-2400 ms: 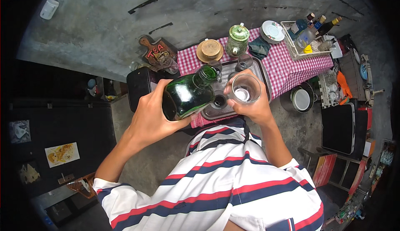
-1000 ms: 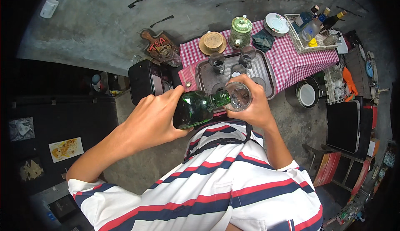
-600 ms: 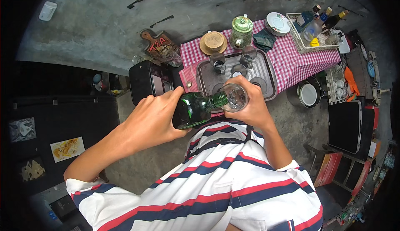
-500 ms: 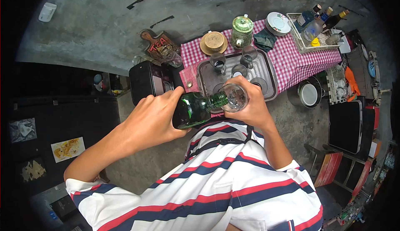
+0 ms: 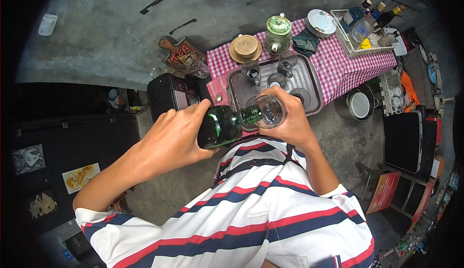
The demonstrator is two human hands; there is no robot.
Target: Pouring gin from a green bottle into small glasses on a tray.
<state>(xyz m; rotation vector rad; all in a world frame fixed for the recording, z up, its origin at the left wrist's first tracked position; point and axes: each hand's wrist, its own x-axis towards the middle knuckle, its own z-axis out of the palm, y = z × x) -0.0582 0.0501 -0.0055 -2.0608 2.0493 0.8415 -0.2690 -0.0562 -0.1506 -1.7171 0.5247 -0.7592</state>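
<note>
My left hand [image 5: 182,132] is wrapped round a green glass bottle [image 5: 218,127], which lies tilted with its neck pointing right. The bottle's mouth is at the rim of a clear drinking glass [image 5: 273,113]. Around that glass close the fingers of my right hand [image 5: 288,122]. Whether liquid runs between them I cannot make out. Just beyond my hands, a metal tray [image 5: 310,70] carries several glass cups, among them a cup with dark liquid [image 5: 251,75] and another such cup [image 5: 286,65]. A small bottle cap [image 5: 219,98] lies on the cloth left of the tray.
On the checked tablecloth [image 5: 342,77] stand a green lidded jar [image 5: 278,35], a wooden bowl [image 5: 245,48], stacked plates [image 5: 321,22] and a dark cloth [image 5: 306,43]. A wicker basket [image 5: 352,50] holds bottles. Left is a black appliance [image 5: 162,96]; a bucket [image 5: 359,105] stands right.
The view has shifted slightly. Both hands keep their grips, and the bottle's neck stays at the glass; the pose is nearly the same.
</note>
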